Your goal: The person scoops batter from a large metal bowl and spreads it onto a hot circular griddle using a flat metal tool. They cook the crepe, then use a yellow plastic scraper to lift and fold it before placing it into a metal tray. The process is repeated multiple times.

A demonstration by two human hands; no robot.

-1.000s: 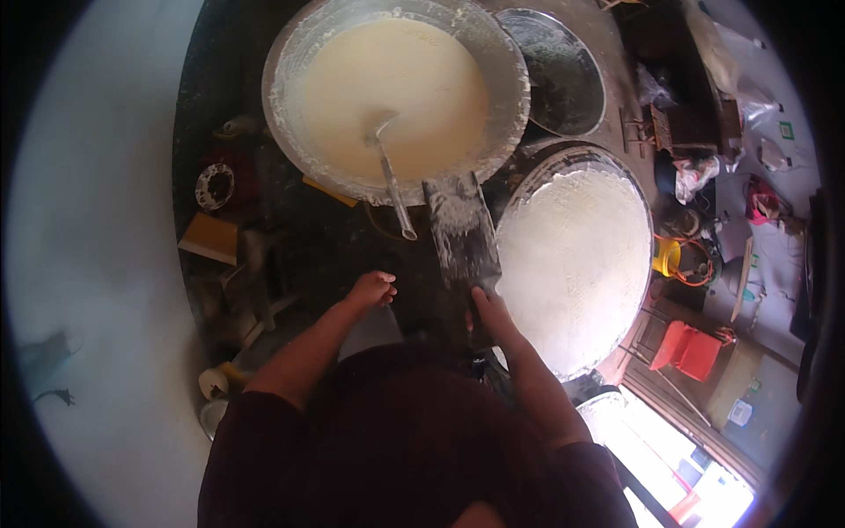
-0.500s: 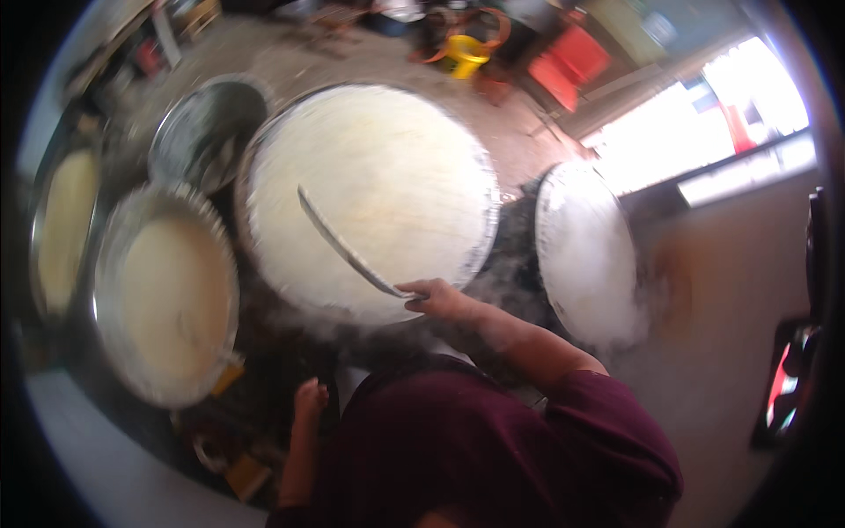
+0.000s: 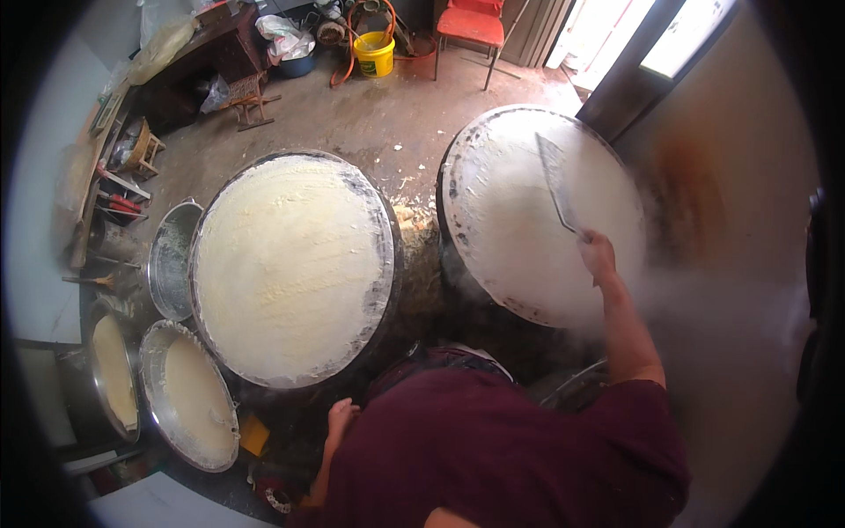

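Note:
In my right hand (image 3: pixel 598 255) is the handle end of a long, thin metal spreading blade (image 3: pixel 552 180). The blade lies over a steaming round griddle (image 3: pixel 446 201) on the right, which is coated with a white, batter-like layer (image 3: pixel 497 198). Steam blurs that griddle's right and lower side. To its left, a second round griddle (image 3: pixel 395 246) carries a pale yellowish layer (image 3: pixel 290 273) of the same look. My left hand (image 3: pixel 341 417) hangs beside my body, below this second griddle, its fingers curled and nothing visible in them.
A metal basin of pale batter (image 3: pixel 194 392) and another pan (image 3: pixel 114 374) stand at lower left, with a metal tub (image 3: pixel 173 264) behind. On the far floor are a yellow bucket (image 3: pixel 373 57), a red chair (image 3: pixel 471 25) and a small wooden stool (image 3: pixel 253 110). A wall (image 3: pixel 731 185) borders the right.
My view has swung right. The blade has gone from over the left griddle to over the right one, with my right hand still gripping it. My left hand stays by my body.

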